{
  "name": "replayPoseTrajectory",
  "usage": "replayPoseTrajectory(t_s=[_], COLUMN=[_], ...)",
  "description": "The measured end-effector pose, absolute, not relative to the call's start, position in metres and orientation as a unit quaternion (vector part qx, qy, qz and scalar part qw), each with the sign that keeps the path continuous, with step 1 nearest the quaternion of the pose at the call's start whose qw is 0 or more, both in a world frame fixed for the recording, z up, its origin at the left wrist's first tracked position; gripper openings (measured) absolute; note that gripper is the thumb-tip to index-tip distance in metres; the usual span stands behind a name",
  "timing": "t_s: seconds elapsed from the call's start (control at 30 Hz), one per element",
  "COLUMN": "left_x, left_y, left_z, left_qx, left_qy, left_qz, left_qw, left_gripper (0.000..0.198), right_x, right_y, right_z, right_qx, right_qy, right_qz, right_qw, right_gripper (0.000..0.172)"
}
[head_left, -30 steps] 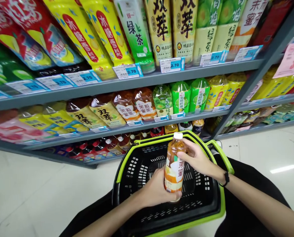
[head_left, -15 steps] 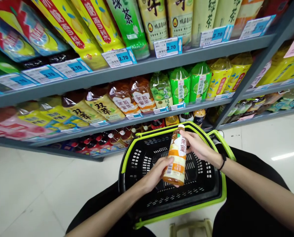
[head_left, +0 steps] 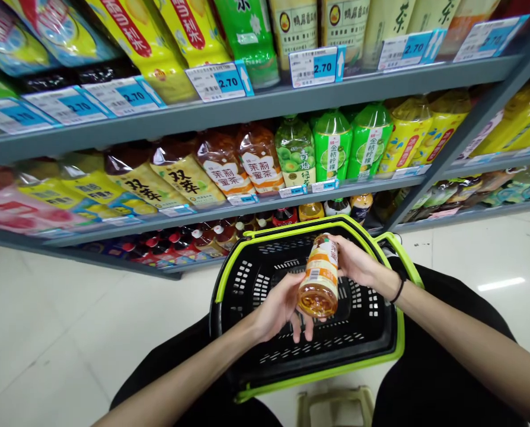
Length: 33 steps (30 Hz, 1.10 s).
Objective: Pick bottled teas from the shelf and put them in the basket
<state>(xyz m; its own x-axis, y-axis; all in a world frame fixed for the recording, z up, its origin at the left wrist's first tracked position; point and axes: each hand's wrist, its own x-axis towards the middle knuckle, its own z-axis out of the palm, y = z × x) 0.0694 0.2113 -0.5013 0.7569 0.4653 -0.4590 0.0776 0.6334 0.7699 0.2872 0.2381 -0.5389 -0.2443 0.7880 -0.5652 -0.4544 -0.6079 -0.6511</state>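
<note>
A bottle of amber tea (head_left: 321, 270) with an orange and cream label is held over a black basket, its base tilted up toward me. Around its upper end, my right hand (head_left: 356, 258) is closed, with the cap out of sight. My left hand (head_left: 280, 308) is at the lower part, thumb against the label's side and a fingertip showing under the base. Its other fingers hang loosely apart below. Beneath both hands is the black basket (head_left: 247, 350) with lime-green rim and handles; its slotted floor shows around the bottle.
Grey shelving (head_left: 265, 112) ahead carries rows of bottled drinks and blue price tags. Similar amber tea bottles (head_left: 258, 163) are on the middle shelf. Below are smaller bottles with red caps (head_left: 162, 246). A beige stool (head_left: 336, 406) stands on the pale tiled floor (head_left: 34, 332) between my legs.
The bottle has tipped, so its base now faces me and its white cap is hidden. My left hand's fingers have loosened and spread beneath it. The shelf view has shifted slightly.
</note>
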Motion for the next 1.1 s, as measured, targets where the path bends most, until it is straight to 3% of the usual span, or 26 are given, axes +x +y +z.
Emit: replayPoseTrajectory(t_s=[0.23,0.37,0.63,0.73,0.87,1.1], left_x=[0.071,0.073,0.082,0.083,0.08,0.071], left_y=[0.208,0.207,0.196,0.192,0.196,0.202], left_z=[-0.502,-0.501,-0.521,-0.521,-0.512,-0.507], left_qx=[0.509,0.531,0.539,0.657,0.79,0.826], left_qy=[0.383,0.391,0.403,0.451,0.487,0.483], left_qz=[0.152,0.144,0.08,0.104,0.151,0.193], left_qw=[0.755,0.737,0.735,0.595,0.341,0.217], left_gripper=[0.075,0.072,0.067,0.053,0.047,0.048], right_x=[0.278,0.275,0.282,0.285,0.289,0.288], right_y=[0.232,0.227,0.224,0.222,0.221,0.222], right_z=[-0.515,-0.512,-0.509,-0.51,-0.508,-0.502], right_qx=[-0.411,-0.373,-0.292,-0.246,-0.219,-0.19], right_qy=[-0.091,-0.053,-0.124,-0.193,-0.245,-0.228], right_qz=[0.764,0.734,0.747,0.756,0.775,0.791], right_qw=[0.489,0.565,0.584,0.575,0.54,0.535], right_gripper=[0.041,0.04,0.08,0.094,0.091,0.081])
